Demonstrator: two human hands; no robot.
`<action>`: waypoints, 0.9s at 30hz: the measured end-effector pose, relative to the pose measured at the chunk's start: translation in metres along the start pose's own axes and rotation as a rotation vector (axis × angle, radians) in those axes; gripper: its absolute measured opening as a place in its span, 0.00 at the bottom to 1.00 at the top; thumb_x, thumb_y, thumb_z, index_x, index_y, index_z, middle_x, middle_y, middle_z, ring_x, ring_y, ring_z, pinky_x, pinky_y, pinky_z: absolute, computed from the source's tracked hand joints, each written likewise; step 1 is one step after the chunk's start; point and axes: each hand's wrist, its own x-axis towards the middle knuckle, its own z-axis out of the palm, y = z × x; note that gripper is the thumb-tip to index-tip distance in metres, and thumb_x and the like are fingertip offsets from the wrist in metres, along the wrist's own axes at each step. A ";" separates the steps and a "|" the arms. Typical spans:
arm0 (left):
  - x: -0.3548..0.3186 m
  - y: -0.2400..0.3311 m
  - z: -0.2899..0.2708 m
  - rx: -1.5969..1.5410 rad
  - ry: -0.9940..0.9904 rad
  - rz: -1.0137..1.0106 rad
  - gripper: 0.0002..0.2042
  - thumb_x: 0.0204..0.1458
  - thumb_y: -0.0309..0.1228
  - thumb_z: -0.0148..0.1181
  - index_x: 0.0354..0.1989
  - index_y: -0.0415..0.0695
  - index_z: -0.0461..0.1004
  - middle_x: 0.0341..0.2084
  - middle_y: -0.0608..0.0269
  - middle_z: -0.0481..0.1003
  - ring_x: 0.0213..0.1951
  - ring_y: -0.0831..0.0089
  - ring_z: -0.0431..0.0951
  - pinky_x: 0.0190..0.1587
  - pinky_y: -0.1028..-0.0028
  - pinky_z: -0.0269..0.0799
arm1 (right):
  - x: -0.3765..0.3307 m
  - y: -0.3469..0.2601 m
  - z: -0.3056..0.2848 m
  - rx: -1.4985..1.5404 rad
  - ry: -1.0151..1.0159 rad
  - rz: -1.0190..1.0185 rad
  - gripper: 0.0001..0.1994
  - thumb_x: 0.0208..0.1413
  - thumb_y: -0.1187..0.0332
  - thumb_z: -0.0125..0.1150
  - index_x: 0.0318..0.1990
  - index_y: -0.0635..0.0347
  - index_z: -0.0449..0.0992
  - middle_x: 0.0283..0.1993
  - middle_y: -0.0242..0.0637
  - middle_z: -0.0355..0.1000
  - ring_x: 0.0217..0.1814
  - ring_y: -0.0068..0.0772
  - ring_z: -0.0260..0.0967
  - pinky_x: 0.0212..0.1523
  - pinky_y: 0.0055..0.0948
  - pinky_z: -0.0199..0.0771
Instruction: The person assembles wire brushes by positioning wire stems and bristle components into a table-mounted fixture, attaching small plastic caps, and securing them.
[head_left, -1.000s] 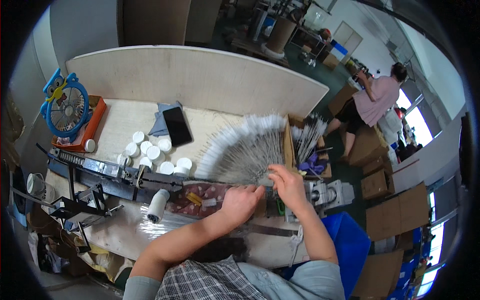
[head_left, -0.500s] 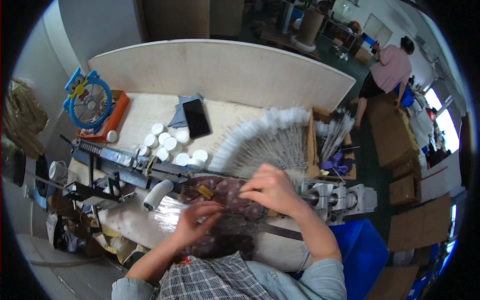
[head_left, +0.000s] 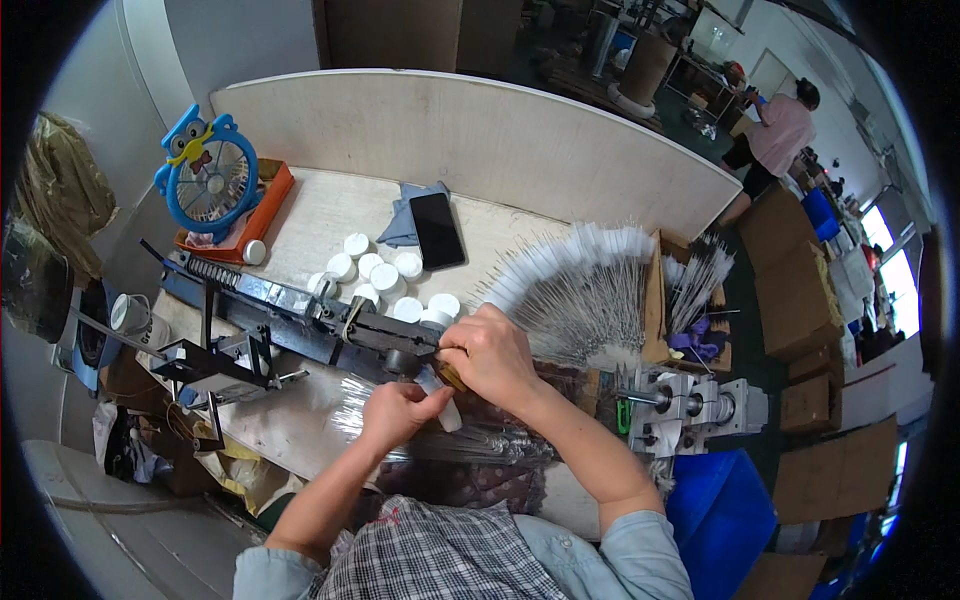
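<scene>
My left hand (head_left: 400, 412) is closed in a pinch beside a white rounded handle (head_left: 449, 414) on the black metal bench mechanism (head_left: 370, 328). What lies between its fingers is too small to make out. My right hand (head_left: 490, 358) is closed at the right end of that mechanism, just above a brass-coloured piece (head_left: 453, 377); its fingertips hide whatever they hold. Below the hands, a bundle of thin silvery wires (head_left: 490, 443) lies on a dark spotted cloth (head_left: 490, 485). Farther back, many thin wire pieces with white ends (head_left: 570, 290) are fanned across the bench.
White round jars (head_left: 385, 280) and a black phone (head_left: 438, 230) on a blue cloth stand behind the mechanism. A blue fan (head_left: 212, 180) sits by an orange tray (head_left: 270, 210). At right are a cardboard box (head_left: 655, 310), a metal spindle unit (head_left: 695, 405) and a blue bin (head_left: 720, 510).
Both hands have come together at the mechanism's right end; the right hand moved left. The white handle has swung right, between them. The whole view has shifted slightly.
</scene>
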 end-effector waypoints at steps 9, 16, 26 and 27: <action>0.011 -0.012 0.031 -0.474 0.104 0.082 0.14 0.52 0.38 0.62 0.27 0.36 0.76 0.23 0.63 0.76 0.23 0.76 0.73 0.28 0.75 0.68 | -0.040 -0.004 -0.032 0.033 0.187 -0.122 0.05 0.47 0.72 0.65 0.32 0.60 0.81 0.30 0.38 0.76 0.35 0.40 0.73 0.36 0.34 0.74; 0.019 -0.023 0.024 -0.016 0.086 0.233 0.06 0.44 0.24 0.61 0.27 0.39 0.70 0.18 0.69 0.71 0.21 0.79 0.70 0.22 0.76 0.66 | -0.066 0.032 0.025 0.136 0.010 0.030 0.15 0.50 0.70 0.63 0.46 0.62 0.75 0.40 0.43 0.74 0.39 0.47 0.74 0.38 0.37 0.75; -0.032 -0.121 -0.101 -1.105 0.345 -0.085 0.15 0.56 0.49 0.58 0.39 0.51 0.71 0.28 0.72 0.73 0.27 0.81 0.72 0.28 0.83 0.61 | -0.073 0.023 0.001 0.057 -0.149 0.089 0.09 0.47 0.65 0.67 0.33 0.57 0.77 0.32 0.37 0.71 0.34 0.43 0.73 0.33 0.38 0.73; -0.041 -0.096 -0.100 -1.043 0.607 -0.247 0.15 0.55 0.49 0.58 0.37 0.50 0.72 0.27 0.73 0.73 0.28 0.80 0.72 0.30 0.81 0.65 | -0.074 0.025 0.002 0.053 -0.165 0.104 0.09 0.47 0.65 0.67 0.33 0.58 0.77 0.31 0.37 0.71 0.34 0.44 0.73 0.33 0.39 0.73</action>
